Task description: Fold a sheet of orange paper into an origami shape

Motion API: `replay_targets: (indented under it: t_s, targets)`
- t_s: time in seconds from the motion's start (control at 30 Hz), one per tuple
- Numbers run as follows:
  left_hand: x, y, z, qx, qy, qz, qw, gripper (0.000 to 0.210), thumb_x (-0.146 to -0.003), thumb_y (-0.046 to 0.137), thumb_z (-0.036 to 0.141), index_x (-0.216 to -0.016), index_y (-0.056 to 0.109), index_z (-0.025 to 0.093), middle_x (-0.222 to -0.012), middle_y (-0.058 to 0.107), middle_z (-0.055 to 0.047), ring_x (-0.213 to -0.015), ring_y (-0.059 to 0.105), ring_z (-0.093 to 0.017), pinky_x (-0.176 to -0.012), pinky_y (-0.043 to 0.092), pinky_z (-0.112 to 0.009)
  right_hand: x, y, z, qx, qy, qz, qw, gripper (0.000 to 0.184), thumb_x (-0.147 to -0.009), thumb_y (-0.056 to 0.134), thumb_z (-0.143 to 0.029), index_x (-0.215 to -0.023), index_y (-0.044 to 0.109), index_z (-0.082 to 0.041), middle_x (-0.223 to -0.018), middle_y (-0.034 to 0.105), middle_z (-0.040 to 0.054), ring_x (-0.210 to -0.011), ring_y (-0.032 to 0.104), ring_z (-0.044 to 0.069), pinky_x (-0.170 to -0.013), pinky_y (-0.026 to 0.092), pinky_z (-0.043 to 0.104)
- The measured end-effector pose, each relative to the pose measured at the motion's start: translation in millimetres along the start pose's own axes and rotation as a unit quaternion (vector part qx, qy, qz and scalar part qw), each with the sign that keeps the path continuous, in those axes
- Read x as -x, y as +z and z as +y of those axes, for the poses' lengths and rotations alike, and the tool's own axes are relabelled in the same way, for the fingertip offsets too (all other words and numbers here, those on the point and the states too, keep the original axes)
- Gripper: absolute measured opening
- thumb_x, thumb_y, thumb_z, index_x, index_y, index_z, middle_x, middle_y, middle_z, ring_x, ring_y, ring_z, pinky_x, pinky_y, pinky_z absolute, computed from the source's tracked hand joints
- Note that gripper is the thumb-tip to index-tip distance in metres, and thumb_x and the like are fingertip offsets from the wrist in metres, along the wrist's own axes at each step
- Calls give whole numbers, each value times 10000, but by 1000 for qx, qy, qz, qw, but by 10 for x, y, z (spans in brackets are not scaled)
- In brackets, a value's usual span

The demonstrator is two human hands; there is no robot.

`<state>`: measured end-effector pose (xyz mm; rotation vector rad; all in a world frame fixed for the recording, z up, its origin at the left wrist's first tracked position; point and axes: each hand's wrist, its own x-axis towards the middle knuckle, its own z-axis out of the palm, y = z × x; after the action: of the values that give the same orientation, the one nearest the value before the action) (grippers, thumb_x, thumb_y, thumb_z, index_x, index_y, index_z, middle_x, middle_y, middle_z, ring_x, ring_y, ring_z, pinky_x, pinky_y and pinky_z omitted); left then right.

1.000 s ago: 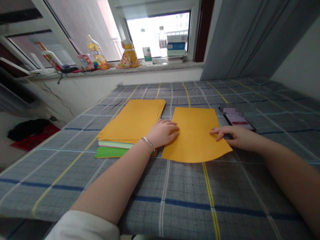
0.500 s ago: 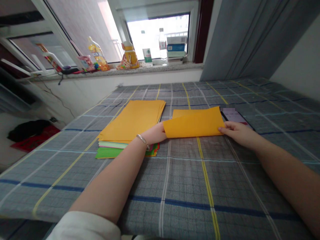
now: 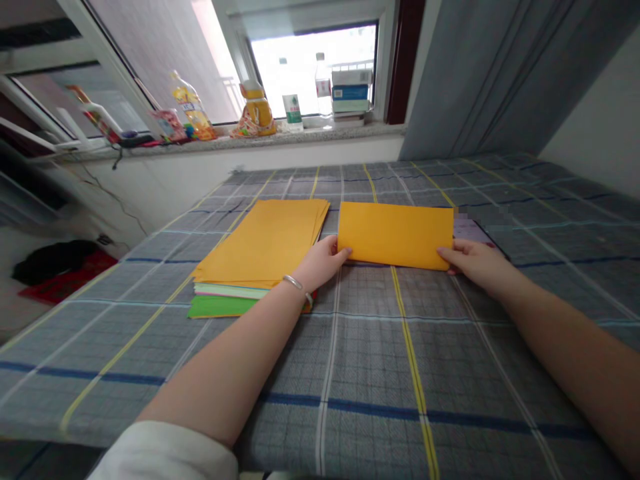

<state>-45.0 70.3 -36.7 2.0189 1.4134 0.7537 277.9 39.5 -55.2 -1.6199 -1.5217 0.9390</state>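
Observation:
A folded sheet of orange paper (image 3: 395, 233) is held between my two hands, its long near edge toward me. My left hand (image 3: 325, 261) pinches its near left corner, thumb on top. At the near right corner my right hand (image 3: 467, 260) grips the paper with the thumb on its front face. Left of it lies a stack of paper (image 3: 263, 240), orange sheets on top and white and green sheets showing along the near edge. My left forearm, with a silver bangle, crosses the stack's near right corner.
Behind my right hand lies a phone (image 3: 475, 231), partly covered by the hand and paper. The bed has a grey plaid cover (image 3: 370, 373). Bottles, a cup and boxes (image 3: 350, 93) stand on the windowsill (image 3: 320, 131) at the back.
The folded paper has tilted up, and its face now shows as a neat rectangle. My left hand has shifted slightly right, its thumb coming onto the front of the paper.

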Motion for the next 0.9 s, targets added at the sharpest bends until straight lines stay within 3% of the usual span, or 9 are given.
replay_targets:
  t_s: [0.2,0.27,0.33,0.43,0.53,0.6,0.73,0.9]
  targets:
    - [28,51,104,-68,-65,32,995,200,-924,601,305,-1017,662,138,-946,738,-76,-849,690,-205,-790,542,-332,9,71,-83,70,-23,41,996,245,-832,603,-463,-897,672,-237,-859,771,93,-671,691,249,-529,529,354]
    - [43,26,137,-45,-80,28,995,360,-923,611,308,-1233,618,126,-908,737,-60,-806,694,-197,-751,538,-313,3,62,-76,94,-20,42,995,261,-835,601,-477,-886,672,-231,-861,777,97,-669,697,253,-521,522,353]
    - [61,-14,160,-22,-91,23,995,635,-916,620,308,-1487,424,109,-858,736,-42,-758,694,-193,-719,539,-305,0,40,-44,102,-15,33,994,276,-840,593,-500,-835,670,-235,-845,779,98,-693,711,267,-527,527,360]
    - [89,-77,168,-18,-100,-5,995,817,-882,641,302,-1583,270,106,-840,742,-35,-700,690,-188,-677,540,-296,6,-1,14,87,-21,-6,996,273,-836,597,-510,-800,686,-254,-829,783,79,-737,734,282,-553,553,370]
    - [113,-116,171,-38,-105,-72,991,759,-858,651,327,-1541,377,138,-859,751,-50,-620,675,-180,-586,523,-284,19,-34,24,106,-20,-59,992,235,-808,634,-471,-873,723,-263,-851,795,62,-690,734,261,-537,551,357]
    - [130,-121,189,-95,-97,-90,987,675,-874,644,365,-1484,468,137,-893,756,-75,-658,696,-201,-616,534,-298,24,-49,-2,157,-21,-67,985,248,-779,669,-476,-881,729,-258,-862,796,75,-679,733,262,-541,548,358]
    - [171,-84,251,-218,-73,-78,970,545,-926,605,379,-1406,563,124,-1058,751,-136,-926,727,-262,-819,546,-337,36,-44,-76,222,-16,-57,973,282,-773,667,-505,-876,721,-248,-950,795,111,-782,744,306,-639,566,401]
    - [193,9,230,-234,-13,-20,972,495,-984,508,329,-1446,518,154,-1186,722,-132,-1053,698,-243,-924,523,-343,75,2,-153,268,-28,-24,963,228,-809,598,-470,-805,671,-254,-849,775,101,-737,718,285,-604,511,383]
